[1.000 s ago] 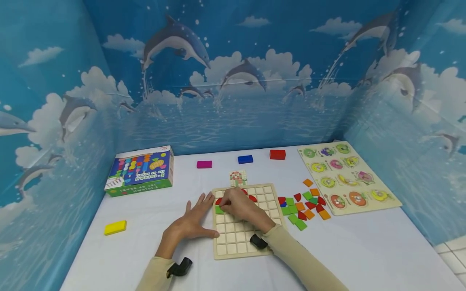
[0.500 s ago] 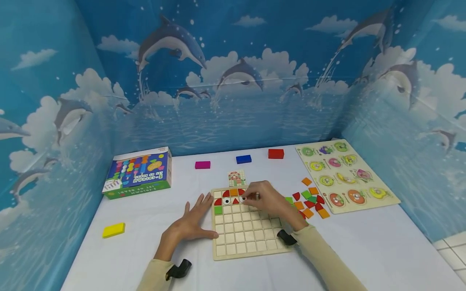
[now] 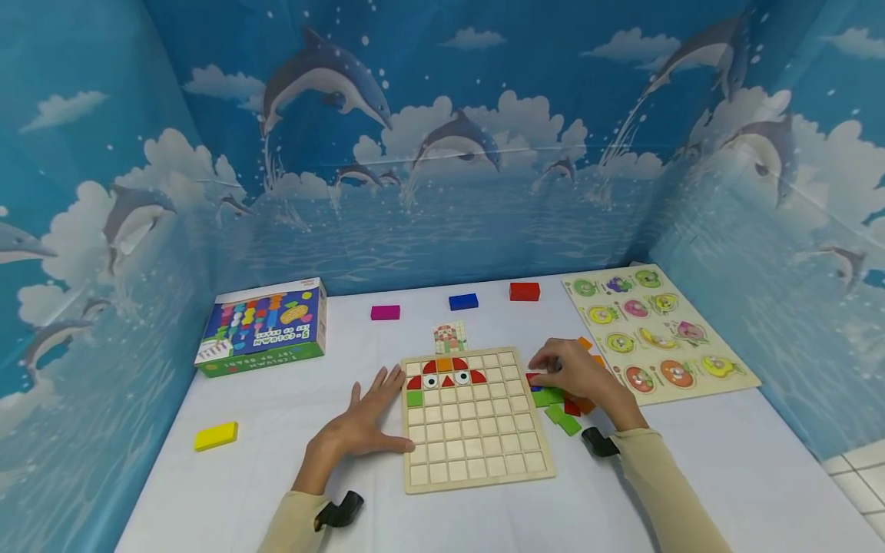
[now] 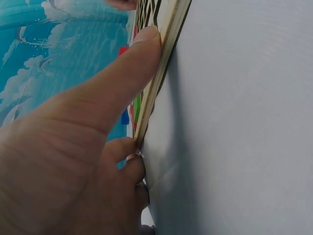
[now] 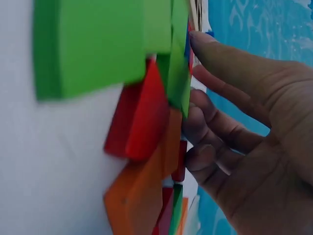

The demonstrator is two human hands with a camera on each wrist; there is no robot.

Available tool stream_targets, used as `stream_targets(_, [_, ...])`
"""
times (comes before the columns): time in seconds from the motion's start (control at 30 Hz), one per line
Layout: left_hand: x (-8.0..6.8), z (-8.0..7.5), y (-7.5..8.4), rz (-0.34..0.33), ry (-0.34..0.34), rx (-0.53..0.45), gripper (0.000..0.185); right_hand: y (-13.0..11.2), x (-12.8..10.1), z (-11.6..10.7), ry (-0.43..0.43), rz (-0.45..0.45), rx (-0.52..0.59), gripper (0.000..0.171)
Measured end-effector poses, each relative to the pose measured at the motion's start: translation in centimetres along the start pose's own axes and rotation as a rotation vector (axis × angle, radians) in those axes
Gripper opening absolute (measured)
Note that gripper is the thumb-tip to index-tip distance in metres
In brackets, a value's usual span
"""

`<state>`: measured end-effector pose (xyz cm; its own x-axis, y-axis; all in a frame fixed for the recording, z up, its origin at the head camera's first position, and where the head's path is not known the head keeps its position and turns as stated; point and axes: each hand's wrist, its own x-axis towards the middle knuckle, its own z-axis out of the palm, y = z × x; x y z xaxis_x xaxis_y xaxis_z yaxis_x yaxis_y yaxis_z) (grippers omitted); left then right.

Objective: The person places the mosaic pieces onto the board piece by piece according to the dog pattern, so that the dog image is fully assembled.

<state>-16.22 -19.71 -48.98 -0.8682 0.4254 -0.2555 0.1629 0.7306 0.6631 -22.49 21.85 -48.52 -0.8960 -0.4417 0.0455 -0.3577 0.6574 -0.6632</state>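
Note:
My left hand point(image 3: 359, 422) lies with spread fingers along the left side of a wooden grid board point(image 3: 477, 445); its thumb point(image 4: 142, 44) rests on the board's edge in the left wrist view. The top rows hold red pieces, an orange square point(image 3: 443, 365), two eye tiles point(image 3: 462, 377) and a green square point(image 3: 414, 399). My right hand point(image 3: 581, 380) is over the pile at the board's right. Its thumb and index fingertips stand apart right at a red piece point(image 3: 531, 377) beside a blue one. Green squares point(image 5: 98, 44) and orange pieces point(image 5: 142, 191) lie below the hand.
A small picture card point(image 3: 450, 337) lies above the board. A fruit puzzle board point(image 3: 660, 338) is at the right, a bead-set box point(image 3: 266, 326) at the left. Magenta point(image 3: 385, 312), blue point(image 3: 463, 302), red point(image 3: 524, 292) and yellow point(image 3: 216, 436) blocks lie around the table.
My right hand has moved from the green square to the right eye tile, then right to the loose pieces, leaving the eye tile on the board. My left hand stays at the board's edge.

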Motion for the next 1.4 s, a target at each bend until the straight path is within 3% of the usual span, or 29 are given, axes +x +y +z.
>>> stream_targets(0.23, [-0.2,-0.1,0.0,0.023,0.000,-0.012,0.124,0.3,-0.1,-0.3,-0.049,0.020,0.014,0.008])
stream_targets(0.47, [0.6,0.6,-1.3,0.011,0.012,-0.002,0.128,0.3,0.2,-0.3,-0.097,0.056,-0.003,0.014])
stream_targets(0.63, [1.1,1.0,-1.8,0.014,0.026,0.010,0.130,0.4,0.1,-0.7,-0.071,0.020,0.026,0.018])
stream_targets(0.87, [0.4,0.7,-1.2,0.034,0.034,-0.001,0.128,-1.2,0.3,-0.7,-0.014,-0.071,0.077,0.021])
stream_targets(1.0, [0.2,0.4,-0.6,0.019,0.027,-0.003,0.127,-2.8,0.7,0.3,-0.035,-0.145,0.123,0.015])
stream_targets(1.17, [0.8,1.0,-1.7,0.012,0.034,0.013,0.129,-4.9,1.3,2.4,-0.044,-0.115,0.186,0.009])
stream_targets(1.4, [0.2,0.4,-0.8,0.027,0.014,-0.003,0.127,-8.1,2.5,5.8,-0.041,-0.167,0.314,0.008])
